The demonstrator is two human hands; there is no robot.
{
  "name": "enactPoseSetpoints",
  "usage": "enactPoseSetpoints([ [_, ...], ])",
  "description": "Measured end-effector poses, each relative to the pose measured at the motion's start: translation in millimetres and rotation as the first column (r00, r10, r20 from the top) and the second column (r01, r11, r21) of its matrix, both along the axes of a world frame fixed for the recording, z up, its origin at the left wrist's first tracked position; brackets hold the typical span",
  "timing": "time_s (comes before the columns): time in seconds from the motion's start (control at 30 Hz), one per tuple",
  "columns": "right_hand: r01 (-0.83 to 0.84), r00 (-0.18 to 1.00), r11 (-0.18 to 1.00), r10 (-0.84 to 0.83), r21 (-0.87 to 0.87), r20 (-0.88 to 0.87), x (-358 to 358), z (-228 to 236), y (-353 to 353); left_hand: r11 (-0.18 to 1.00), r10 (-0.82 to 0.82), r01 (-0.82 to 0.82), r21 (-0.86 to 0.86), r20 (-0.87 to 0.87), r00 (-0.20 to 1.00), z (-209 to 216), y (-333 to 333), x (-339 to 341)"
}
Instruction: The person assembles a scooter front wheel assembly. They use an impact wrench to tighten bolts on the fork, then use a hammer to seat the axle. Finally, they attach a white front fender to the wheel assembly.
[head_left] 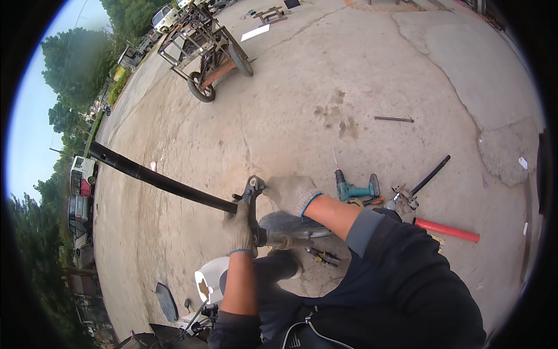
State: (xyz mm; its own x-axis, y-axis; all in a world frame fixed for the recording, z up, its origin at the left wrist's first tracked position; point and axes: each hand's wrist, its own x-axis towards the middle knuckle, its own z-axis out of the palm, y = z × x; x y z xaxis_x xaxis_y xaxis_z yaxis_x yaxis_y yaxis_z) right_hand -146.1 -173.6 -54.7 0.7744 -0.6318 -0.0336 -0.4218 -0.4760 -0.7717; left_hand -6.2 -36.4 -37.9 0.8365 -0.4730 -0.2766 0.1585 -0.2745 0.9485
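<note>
A long black tube point(163, 182) reaches out to the upper left from a black metal bracket point(252, 203) that looks like a fork clamp. My left hand point(238, 231), in a pale work glove, is closed around the bracket where the tube meets it. At the bracket's far end, by its round eye, is my gloved right hand point(286, 193); motion smears its fingers, and I cannot tell whether it holds anything. A greyish metal tube point(288, 242) runs right from the bracket's near end. Behind it shows a dark wheel or tyre point(290, 224), partly hidden by my right arm.
On the concrete to the right lie a teal cordless drill point(354, 187), a red tube point(446, 230), a black-handled metal part point(430, 175) and a metal rod point(394, 119). Yellow-black pliers point(322, 256) lie near my legs. A wheeled frame point(209, 58) stands far off.
</note>
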Motion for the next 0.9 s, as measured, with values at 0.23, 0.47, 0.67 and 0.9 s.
enactPoseSetpoints([
  [0.23, -0.083, 0.994, 0.992, 0.077, -0.092, -0.074, -3, 8, -7, 0.996, 0.001, -0.003, 0.085, 0.017, 1.000, 1, 5, 2],
  [0.47, -0.037, 0.996, 0.999, 0.035, -0.020, -0.084, -2, 11, -3, 0.998, -0.003, 0.003, 0.056, 0.008, 1.000, -5, 8, 5],
  [0.67, -0.013, 0.999, 0.998, 0.010, -0.059, -0.038, -1, 8, 0, 0.997, 0.007, -0.008, 0.077, 0.019, 1.000, -1, 4, 1],
  [0.9, 0.013, 1.000, 0.995, -0.015, -0.101, -0.016, -3, 6, 3, 0.996, -0.026, 0.022, 0.084, 0.052, 0.998, 9, 5, -6],
])
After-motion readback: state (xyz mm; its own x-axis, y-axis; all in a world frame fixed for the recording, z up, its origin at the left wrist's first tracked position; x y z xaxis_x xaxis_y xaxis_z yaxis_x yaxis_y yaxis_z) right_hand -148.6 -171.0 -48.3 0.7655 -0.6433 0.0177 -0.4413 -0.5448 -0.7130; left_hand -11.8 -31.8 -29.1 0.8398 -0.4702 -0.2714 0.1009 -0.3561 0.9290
